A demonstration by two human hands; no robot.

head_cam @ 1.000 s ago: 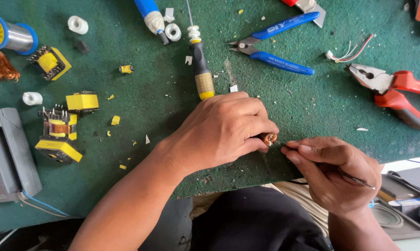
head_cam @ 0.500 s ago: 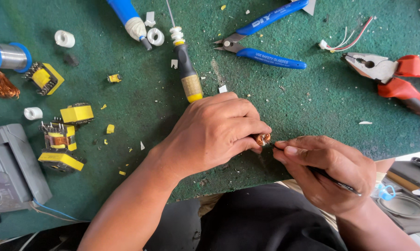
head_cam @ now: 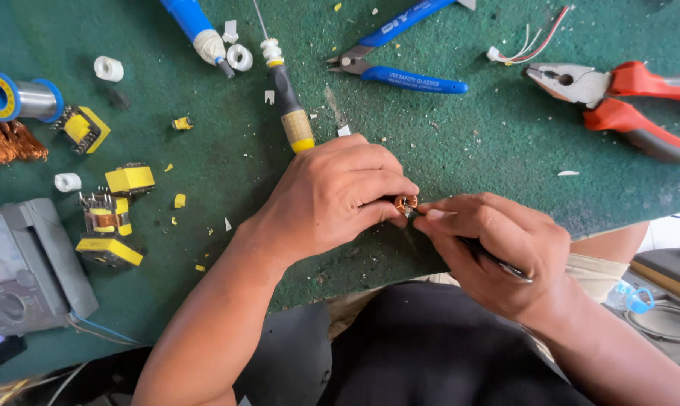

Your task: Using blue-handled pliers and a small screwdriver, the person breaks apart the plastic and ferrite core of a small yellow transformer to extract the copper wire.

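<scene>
Both hands are working at the near mat edge, left hand [head_cam: 332, 197] pinching a small copper coil [head_cam: 405, 203], right hand [head_cam: 498, 252] gripping a thin dark tool [head_cam: 498, 261] that may slip and nick the winding.

even daylight over a green counter

soft, bright light falls evenly across the green counter [head_cam: 460, 150], leaving only faint shadows beneath the hands. the red pliers [head_cam: 626, 101] show a mild sheen. the centre is sharp; the edges bow with wide-angle distortion, and the lower right corner is washed out.
</scene>
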